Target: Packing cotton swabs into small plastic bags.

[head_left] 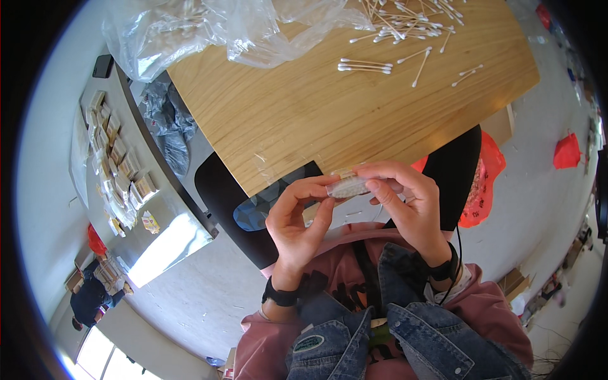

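Observation:
Close to my body, past the near edge of the wooden table (304, 120), I hold a small clear pack of cotton swabs (348, 187) between both hands. White swab tips show through its film. My left hand (297, 218) pinches the left end with thumb and fingertips. The right end is gripped by my right hand (408, 201), thumb in front and fingers behind. On the table, a short row of cotton swabs (365, 66) lies side by side, and a loose pile of cotton swabs (411, 25) is spread at the far right.
A large clear plastic bag (253, 31) covers the table's far left. Several small packs (117, 168) are heaped on a side table at left, with a phone (102, 66) at its far end. A red bag (484, 183) is beside my leg. Another person (92, 297) is at far left.

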Tool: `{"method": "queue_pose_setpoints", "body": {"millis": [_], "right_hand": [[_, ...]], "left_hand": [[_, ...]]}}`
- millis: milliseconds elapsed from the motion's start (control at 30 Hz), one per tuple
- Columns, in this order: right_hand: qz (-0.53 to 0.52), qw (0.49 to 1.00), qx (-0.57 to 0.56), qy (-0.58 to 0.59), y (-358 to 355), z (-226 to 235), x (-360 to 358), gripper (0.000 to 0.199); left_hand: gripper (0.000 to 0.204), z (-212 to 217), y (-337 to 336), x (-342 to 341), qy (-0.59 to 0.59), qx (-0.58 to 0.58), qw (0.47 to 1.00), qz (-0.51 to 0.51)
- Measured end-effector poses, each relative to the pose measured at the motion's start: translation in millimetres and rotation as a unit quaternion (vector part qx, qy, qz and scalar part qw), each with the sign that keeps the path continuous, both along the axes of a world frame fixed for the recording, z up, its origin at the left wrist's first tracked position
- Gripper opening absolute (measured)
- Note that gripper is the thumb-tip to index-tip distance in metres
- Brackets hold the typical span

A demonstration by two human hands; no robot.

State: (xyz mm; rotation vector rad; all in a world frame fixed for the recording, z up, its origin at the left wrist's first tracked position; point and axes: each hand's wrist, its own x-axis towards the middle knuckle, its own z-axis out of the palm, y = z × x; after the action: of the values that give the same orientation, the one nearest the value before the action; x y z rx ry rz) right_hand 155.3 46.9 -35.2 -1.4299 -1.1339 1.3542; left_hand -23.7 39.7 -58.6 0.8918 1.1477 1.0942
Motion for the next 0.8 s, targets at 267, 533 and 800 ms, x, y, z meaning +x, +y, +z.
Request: {"method": "queue_pose_setpoints", "body": {"millis": [267, 533, 800], "right_hand": [[-0.009, 1.000, -0.011, 0.014, -0.7, 0.2, -0.3, 0.017], [-0.012, 1.000, -0.007, 0.012, -1.7, -0.1, -1.1, 0.017], [-0.017, 1.000, 0.006, 0.005, -3.0, -1.0, -1.7, 0.016]], "left_hand": [[0.017, 0.0, 1.1, 0.2, 0.068, 0.052, 0.996, 0.005], [0.016, 1.1, -0.4, 3.4, 0.099, 0.069, 0.993, 0.014], [0.015, 4.7, 0.2, 5.8, 0.092, 0.041, 0.995, 0.022]]}}
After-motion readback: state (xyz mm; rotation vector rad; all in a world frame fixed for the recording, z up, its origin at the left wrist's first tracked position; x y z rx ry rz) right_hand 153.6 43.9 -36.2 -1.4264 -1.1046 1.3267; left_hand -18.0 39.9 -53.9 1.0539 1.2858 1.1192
